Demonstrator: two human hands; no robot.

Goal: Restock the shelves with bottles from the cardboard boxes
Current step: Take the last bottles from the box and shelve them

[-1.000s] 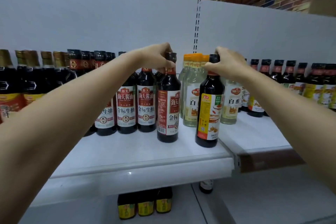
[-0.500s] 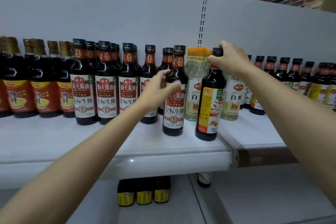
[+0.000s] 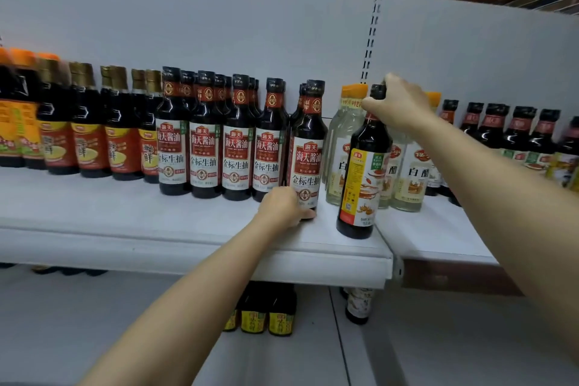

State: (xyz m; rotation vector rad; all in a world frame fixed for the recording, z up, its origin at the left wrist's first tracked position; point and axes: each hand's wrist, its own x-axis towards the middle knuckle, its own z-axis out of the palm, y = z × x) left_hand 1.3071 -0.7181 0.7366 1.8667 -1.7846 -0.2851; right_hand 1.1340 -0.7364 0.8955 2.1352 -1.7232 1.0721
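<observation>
Now, line by line:

Red-label bottle (image 3: 307, 147): upright on the white shelf (image 3: 131, 229), at the right end of the row of 5 matching dark bottles (image 3: 219, 141), slightly forward of the other 4.

Left hand (image 3: 283, 207): 1.0 s ago it gripped this bottle's cap; 0.5 s ago it was dropping in front of the label; now it sits at the base, fingers curled against the foot of the glass. Whether it pinches or only presses, I cannot tell.

Yellow-label bottle (image 3: 360, 185): upright near the shelf's front edge, ahead of the clear vinegar bottles (image 3: 407, 172) and out of any row.

Right hand (image 3: 398, 103): closed round the black cap of the yellow-label bottle, as in both earlier frames.

Meaning for the task: the red-label bottle looks placed; the low hand is probably nudging it back into line. The yellow-label one is not yet stowed, and likely belongs with the similar bottles further right (image 3: 513, 131).

Risk: the 2 front bottles stand close, so a shove at one base could knock the other.

Surroundings: gold-capped bottles (image 3: 87, 122) fill the left; a lower shelf holds small yellow-labelled bottles (image 3: 266, 313). No cardboard box is in view.
</observation>
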